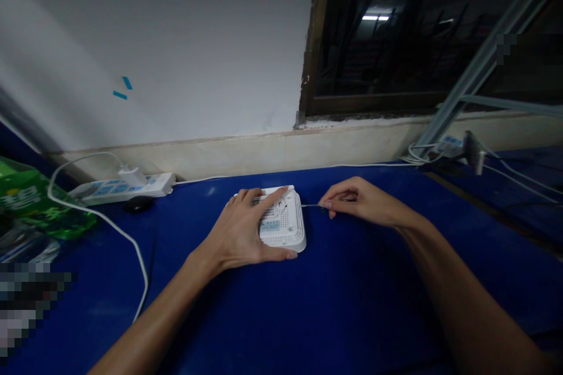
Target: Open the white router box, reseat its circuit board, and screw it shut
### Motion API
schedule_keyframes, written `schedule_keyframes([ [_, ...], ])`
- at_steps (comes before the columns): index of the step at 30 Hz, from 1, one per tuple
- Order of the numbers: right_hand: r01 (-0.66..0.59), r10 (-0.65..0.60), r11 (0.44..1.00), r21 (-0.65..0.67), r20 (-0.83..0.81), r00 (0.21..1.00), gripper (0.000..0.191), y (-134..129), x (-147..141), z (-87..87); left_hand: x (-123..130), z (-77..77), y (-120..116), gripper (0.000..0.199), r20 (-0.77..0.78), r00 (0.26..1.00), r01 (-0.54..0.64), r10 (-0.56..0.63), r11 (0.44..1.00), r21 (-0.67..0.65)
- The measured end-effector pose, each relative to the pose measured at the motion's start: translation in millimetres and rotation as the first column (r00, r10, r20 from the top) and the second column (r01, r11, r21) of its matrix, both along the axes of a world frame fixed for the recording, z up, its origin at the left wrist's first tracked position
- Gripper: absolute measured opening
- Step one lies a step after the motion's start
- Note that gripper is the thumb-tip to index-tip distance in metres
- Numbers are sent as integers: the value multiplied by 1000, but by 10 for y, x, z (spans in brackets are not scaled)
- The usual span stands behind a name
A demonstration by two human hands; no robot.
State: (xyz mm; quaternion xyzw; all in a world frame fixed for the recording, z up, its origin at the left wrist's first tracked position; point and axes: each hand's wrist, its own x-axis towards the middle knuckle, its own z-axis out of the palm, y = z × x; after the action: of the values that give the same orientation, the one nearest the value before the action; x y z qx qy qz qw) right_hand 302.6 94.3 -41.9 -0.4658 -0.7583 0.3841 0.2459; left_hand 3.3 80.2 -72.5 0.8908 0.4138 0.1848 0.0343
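Note:
A square white plastic box (288,228) with vent holes, a label and rounded corners lies on the blue table; it looks like a router turned underside up. My left hand (244,225) is wrapped over its left part, thumb along the near edge and fingers across the top and far side. To its right, my right hand (354,202) pinches a thin, light-coloured rod or wire (310,205) between thumb and fingertips. The thin piece's other end reaches the box's right side; whether it goes inside cannot be made out.
A white power strip (156,184) with a plugged-in charger (132,176) stands against the wall, a black mouse-like object (139,204) before it. Its white cable (132,240) curves across the left. A green plastic package (30,199) lies far left. A metal frame (466,91) rises at right.

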Motion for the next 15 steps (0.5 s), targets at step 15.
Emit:
schedule_keyframes([
  [15,-50,-77,965,259,458,886,17,-129,-277,90,11,-99,-45,118,-135,990,50,-50,999,-3],
])
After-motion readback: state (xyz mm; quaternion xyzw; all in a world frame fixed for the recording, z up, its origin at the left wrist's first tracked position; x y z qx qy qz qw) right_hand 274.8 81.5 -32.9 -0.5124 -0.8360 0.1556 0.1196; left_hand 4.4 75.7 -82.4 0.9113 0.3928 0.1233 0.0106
